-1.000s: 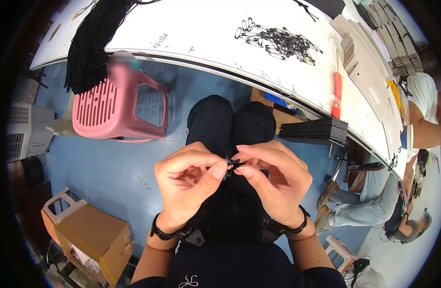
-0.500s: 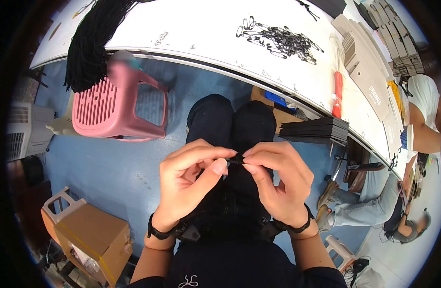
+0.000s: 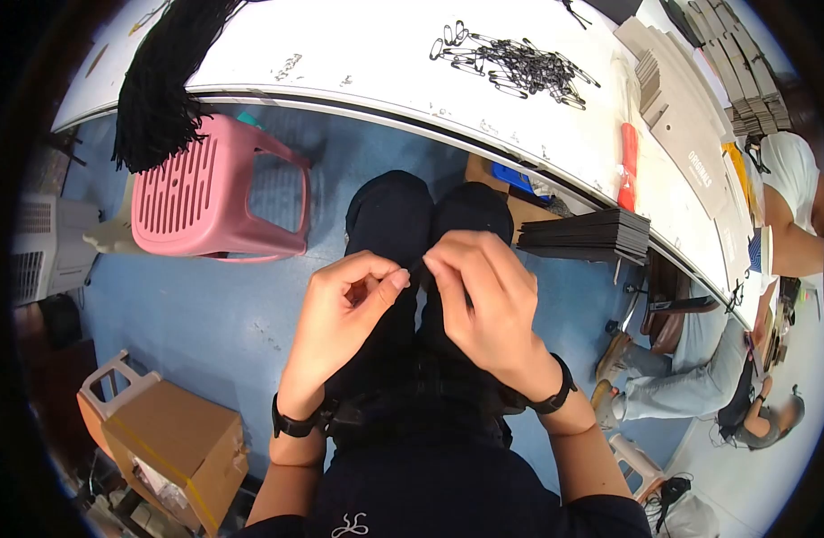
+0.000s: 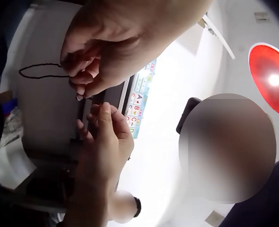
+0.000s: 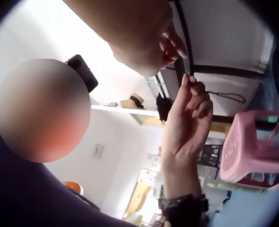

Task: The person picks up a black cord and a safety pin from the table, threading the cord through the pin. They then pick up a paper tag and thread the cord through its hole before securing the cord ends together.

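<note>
A thin black cord hangs as a narrow loop out of my left hand in the left wrist view. The right wrist view shows the same cord loop trailing from the pinched left fingers. In the head view my left hand is above my lap, thumb against forefinger. My right hand is close by, its fingers bent and the tips pinched at a short dark piece of the cord between the hands. Fingers largely hide the cord there.
Black safety pins lie heaped on the white table, with a bundle of black cords over its edge. A pink stool stands left, a cardboard box lower left. Black cards are stacked right; people sit beyond.
The right hand has turned and shifted up and left, its back now showing more. Both hands have moved slightly farther from my body, still close together. The small dark piece between them shows less.
</note>
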A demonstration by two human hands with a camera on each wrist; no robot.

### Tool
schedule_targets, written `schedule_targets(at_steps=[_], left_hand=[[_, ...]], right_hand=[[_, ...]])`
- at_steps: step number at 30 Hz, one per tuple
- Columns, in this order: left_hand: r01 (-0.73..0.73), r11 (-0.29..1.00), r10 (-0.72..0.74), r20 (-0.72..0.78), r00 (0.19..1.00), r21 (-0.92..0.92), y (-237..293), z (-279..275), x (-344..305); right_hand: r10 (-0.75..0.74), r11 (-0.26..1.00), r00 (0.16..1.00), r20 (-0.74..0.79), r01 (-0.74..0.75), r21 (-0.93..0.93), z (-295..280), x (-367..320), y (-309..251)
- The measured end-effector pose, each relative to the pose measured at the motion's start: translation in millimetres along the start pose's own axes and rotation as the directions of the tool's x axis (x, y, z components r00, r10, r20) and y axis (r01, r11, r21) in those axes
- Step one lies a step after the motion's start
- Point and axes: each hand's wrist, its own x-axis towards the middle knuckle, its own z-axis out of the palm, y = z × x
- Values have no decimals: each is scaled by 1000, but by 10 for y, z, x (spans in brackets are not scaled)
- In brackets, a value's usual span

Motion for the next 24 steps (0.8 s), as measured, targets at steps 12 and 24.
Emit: schedule_targets(at_steps=[12, 24], left_hand=[[294, 559, -226, 198, 954, -775, -90, -24, 155], [246, 893, -165, 236, 958, -376, -79, 49, 126]], right_hand=[[-118, 971, 990, 80, 132, -201, 128, -213, 67], [-134, 990, 987, 88, 138, -32, -12, -241, 115]])
